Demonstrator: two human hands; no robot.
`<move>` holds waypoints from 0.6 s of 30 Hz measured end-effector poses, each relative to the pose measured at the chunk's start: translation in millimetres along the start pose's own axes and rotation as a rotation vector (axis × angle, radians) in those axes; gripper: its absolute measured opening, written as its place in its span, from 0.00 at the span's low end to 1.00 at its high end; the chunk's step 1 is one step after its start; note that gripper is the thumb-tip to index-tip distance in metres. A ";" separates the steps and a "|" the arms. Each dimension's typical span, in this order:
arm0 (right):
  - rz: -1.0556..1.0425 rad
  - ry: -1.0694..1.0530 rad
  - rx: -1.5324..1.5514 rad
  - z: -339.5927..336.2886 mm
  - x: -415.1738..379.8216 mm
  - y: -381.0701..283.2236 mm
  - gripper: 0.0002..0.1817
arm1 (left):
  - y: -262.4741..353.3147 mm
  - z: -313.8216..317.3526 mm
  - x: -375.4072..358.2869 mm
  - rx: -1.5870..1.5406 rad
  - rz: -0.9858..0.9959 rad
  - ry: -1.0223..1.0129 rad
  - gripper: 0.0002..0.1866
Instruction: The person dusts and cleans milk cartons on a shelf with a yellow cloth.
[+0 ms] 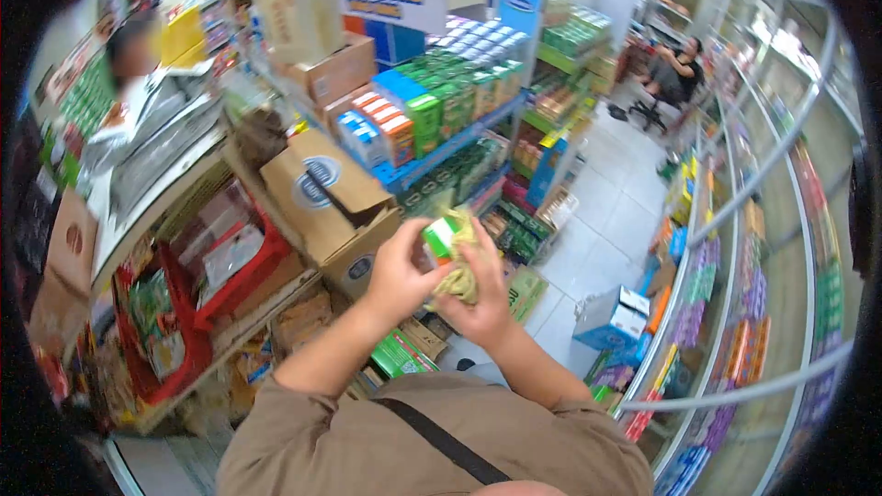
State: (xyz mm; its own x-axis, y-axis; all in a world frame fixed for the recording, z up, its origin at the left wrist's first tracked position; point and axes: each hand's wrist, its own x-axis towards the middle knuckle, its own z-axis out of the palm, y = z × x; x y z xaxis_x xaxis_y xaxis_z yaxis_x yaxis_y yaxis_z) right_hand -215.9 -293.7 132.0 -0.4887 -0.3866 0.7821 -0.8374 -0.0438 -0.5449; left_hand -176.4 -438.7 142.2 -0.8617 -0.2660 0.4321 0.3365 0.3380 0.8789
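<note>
My left hand [401, 266] is closed round a small green and white box [440, 237], held up in front of my chest. Pressed against the box's right side is a crumpled yellow cloth [456, 287], with the fingers of my right hand [484, 289] wrapped round it. Both hands meet at the box, so part of it is hidden behind the cloth and fingers. Just beyond my hands, to the left, stands an open cardboard carton [322, 197].
Stacked drink cartons [441, 96] fill a blue shelf ahead. Glass shelving [735, 294] with packaged goods lines the right. A blue and white box [614, 317] sits on the tiled floor. Red baskets [197, 312] are at left. One person [675, 73] sits far back; another stands far left.
</note>
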 end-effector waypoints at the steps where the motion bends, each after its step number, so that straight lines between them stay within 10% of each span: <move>1: 0.011 -0.023 0.011 0.2 1.2 -1.1 0.33 | 8.2 5.7 -7.2 -0.181 -0.082 0.063 0.23; 8: 0.060 -0.306 0.251 8.3 -7.1 7.2 0.32 | -4.6 -20.1 -34.9 -0.402 -0.269 0.075 0.20; 18: -0.093 -0.138 0.128 5.7 -28.6 -0.5 0.22 | 16.3 -26.3 -42.1 -0.478 -0.183 0.069 0.24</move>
State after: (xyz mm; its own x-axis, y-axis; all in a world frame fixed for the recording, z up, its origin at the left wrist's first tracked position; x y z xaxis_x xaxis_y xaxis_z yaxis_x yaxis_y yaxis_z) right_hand -200.1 -287.8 108.2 -0.3656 -0.4973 0.7868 -0.8350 -0.1984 -0.5133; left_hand -124.6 -445.7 143.7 -0.9010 -0.3467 0.2606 0.3324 -0.1662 0.9284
